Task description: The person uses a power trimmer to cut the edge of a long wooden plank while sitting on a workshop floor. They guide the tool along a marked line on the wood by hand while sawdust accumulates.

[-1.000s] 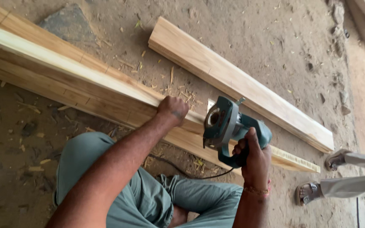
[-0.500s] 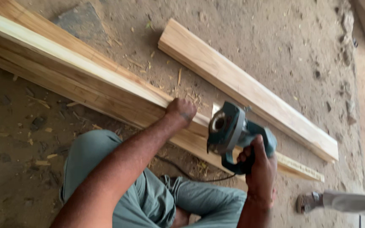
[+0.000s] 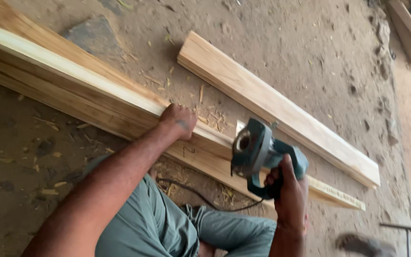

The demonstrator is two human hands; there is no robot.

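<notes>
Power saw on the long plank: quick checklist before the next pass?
1. Right hand grips the power saw handle: ok.
2. Left hand presses on the long plank, apart from the saw: ok.
3. Cord lies on the ground under the plank by the knee: not ok, may snag.
4. Blade and guard: cannot tell, hidden.
5. Second plank lies apart from the saw: ok.

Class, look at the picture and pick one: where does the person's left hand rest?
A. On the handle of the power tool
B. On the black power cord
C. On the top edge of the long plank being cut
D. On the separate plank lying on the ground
C: the left hand presses on the long plank, while the right hand has its grip on the teal power saw.
</notes>
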